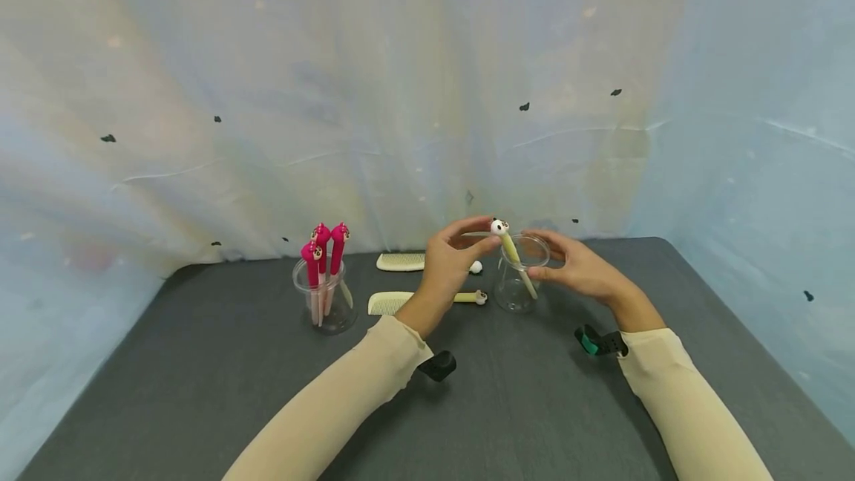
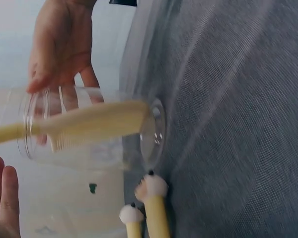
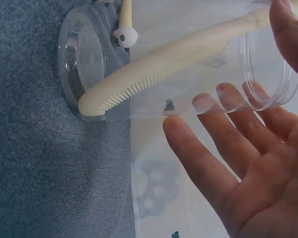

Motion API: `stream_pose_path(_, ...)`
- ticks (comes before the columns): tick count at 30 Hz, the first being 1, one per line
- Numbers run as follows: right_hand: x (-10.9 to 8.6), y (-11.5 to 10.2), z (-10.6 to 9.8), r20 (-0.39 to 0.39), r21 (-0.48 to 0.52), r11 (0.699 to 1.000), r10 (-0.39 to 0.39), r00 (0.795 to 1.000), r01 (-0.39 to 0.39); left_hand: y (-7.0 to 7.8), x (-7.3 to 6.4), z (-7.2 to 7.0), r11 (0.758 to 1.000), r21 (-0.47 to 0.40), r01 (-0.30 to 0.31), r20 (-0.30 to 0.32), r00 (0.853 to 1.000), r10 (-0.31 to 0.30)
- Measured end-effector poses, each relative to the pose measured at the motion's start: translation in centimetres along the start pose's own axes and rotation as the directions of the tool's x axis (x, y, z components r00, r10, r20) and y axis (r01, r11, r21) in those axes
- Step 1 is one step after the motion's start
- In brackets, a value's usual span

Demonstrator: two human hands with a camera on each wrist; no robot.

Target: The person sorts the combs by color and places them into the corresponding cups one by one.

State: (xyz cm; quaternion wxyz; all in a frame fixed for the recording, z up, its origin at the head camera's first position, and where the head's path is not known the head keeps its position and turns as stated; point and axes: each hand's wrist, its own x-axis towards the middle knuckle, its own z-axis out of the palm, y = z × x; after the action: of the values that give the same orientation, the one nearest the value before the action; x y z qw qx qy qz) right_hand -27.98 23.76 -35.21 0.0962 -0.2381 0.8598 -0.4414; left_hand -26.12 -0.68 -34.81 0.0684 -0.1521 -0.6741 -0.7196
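A clear plastic jar stands upright right of centre. A cream comb with a panda-head handle leans inside it, teeth end down at the base, head above the rim. My right hand holds the jar from the right near its rim, thumb on the near side, fingers round the far side. Beside the panda head is my left hand, thumb and fingers parted around it. In the left wrist view its straight fingers lie apart from the visible part of the handle.
Two more cream combs, a front one and a back one, lie on the grey tabletop, partly behind my left forearm. To the left, another clear jar holds several combs with pink handles. Patterned cloth hangs behind.
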Motion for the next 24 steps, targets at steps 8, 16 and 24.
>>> stream_pose_path(8, 0.0, -0.3, -0.1, 0.004, -0.009, 1.000, 0.003, 1.000, -0.003, -0.9, -0.3, -2.0, 0.993, 0.118, 0.014, 0.088, 0.996, -0.025)
stream_pose_path(16, 0.2, 0.1, 0.0, -0.001, -0.023, 1.000, -0.004, 1.000, 0.004, -2.6, 0.5, -3.3, 0.820, 0.540, -0.188, 0.250, 0.967, 0.057)
stream_pose_path(24, 0.0, 0.0, 0.0, -0.003, -0.027, 1.000, -0.007, 1.000, 0.007, -4.1, 1.0, -4.7, 0.429, 0.734, -0.526, 0.478, 0.849, 0.223)
